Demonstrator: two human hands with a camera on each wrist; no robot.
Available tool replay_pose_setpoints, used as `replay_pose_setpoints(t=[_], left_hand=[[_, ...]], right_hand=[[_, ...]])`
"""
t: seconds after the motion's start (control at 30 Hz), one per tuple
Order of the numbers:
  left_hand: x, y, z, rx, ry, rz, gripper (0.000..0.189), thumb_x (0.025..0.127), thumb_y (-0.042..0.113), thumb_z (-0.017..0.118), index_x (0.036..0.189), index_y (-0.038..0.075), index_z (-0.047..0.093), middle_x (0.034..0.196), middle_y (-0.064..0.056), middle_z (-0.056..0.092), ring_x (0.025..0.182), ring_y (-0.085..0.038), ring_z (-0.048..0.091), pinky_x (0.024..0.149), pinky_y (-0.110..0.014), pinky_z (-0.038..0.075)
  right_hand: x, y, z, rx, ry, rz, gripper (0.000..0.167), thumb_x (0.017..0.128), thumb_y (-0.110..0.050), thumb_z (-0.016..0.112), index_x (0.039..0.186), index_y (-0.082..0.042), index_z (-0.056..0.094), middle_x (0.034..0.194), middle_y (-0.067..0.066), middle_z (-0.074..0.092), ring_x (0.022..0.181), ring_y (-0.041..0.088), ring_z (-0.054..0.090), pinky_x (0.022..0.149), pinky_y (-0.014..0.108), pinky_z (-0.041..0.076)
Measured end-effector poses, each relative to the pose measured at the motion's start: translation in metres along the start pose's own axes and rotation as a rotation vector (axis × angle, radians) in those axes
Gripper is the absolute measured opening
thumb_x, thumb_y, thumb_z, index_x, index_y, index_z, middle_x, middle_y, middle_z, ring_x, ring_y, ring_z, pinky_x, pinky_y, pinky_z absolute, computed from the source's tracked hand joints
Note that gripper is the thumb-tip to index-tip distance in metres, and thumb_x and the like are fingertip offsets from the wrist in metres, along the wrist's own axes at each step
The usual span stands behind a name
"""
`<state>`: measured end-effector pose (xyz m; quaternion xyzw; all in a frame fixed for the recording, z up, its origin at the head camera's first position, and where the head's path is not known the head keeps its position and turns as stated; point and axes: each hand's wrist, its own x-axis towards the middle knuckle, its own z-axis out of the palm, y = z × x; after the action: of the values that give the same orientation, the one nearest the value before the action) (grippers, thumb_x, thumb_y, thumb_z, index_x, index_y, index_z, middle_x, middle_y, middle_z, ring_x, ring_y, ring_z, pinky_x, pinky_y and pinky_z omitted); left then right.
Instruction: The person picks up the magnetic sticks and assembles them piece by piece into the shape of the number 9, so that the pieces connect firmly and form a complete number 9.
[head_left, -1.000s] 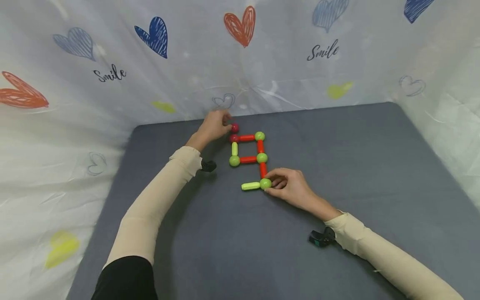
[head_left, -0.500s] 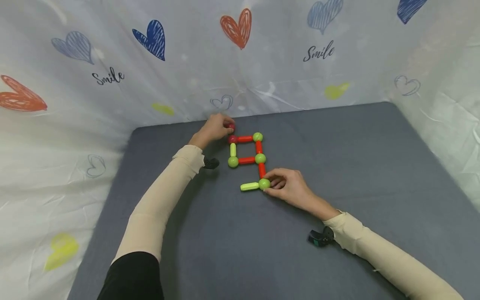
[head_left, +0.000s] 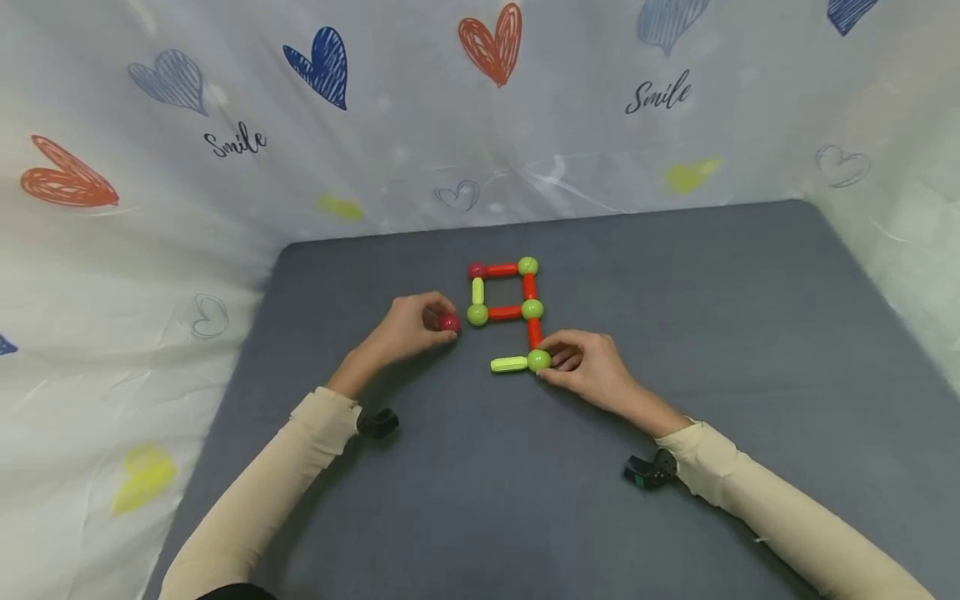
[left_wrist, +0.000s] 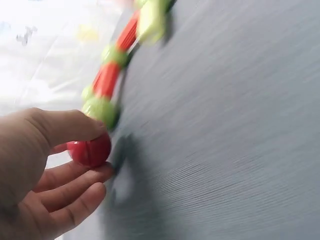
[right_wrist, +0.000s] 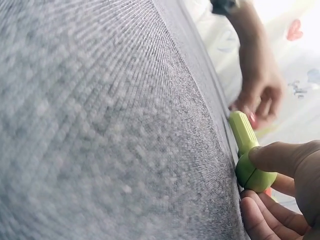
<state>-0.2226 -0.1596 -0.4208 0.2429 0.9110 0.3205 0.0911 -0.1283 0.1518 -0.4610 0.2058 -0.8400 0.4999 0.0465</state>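
Between thumb and fingers my left hand (head_left: 408, 327) pinches a loose red ball (head_left: 449, 322), just left of the joined figure; the left wrist view shows the same red ball (left_wrist: 91, 150) up close. My right hand (head_left: 588, 367) pinches the nearest green ball (head_left: 538, 360), which also fills the grip in the right wrist view. From that ball a yellow-green rod (head_left: 509, 364) sticks out to the left, its far end free. A red rod (head_left: 535, 334) links it to the green ball (head_left: 532, 309) behind. Farther back, rods and balls form a square with another red ball (head_left: 477, 271) at its far left corner.
A grey cloth-covered table (head_left: 675, 292) lies under everything. Behind it hangs a white curtain (head_left: 405, 108) printed with hearts. Each wrist carries a small black device, such as the one (head_left: 378, 423) on the left.
My left hand has picked up the loose red ball from behind the square and brought it toward me, to the square's left. My right hand stays at the nearest green ball.
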Motion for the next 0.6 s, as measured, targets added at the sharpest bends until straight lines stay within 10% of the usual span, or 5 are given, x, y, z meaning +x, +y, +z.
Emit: replay_pose_setpoints(t=[0.2, 0.6], left_hand=[[-0.026, 0.016, 0.031, -0.044, -0.02, 0.097, 0.03, 0.082, 0.02, 0.085, 0.105, 0.017, 0.067, 0.095, 0.005, 0.068, 0.085, -0.01, 0.064, 0.073, -0.031, 0.053], [-0.03, 0.029, 0.065, -0.039, 0.036, 0.215, 0.033, 0.079, 0.021, 0.088, 0.103, 0.018, 0.065, 0.093, 0.01, 0.065, 0.082, -0.005, 0.061, 0.07, -0.025, 0.052]], right_hand=[[0.002, 0.004, -0.008, -0.021, -0.002, 0.008, 0.031, 0.077, -0.009, 0.088, 0.106, -0.011, 0.075, 0.091, 0.003, 0.072, 0.075, 0.013, 0.069, 0.065, 0.028, 0.057], [-0.004, 0.011, -0.007, -0.01, 0.013, 0.053, 0.031, 0.077, -0.008, 0.088, 0.106, -0.01, 0.075, 0.09, 0.002, 0.072, 0.075, 0.014, 0.069, 0.064, 0.029, 0.057]])
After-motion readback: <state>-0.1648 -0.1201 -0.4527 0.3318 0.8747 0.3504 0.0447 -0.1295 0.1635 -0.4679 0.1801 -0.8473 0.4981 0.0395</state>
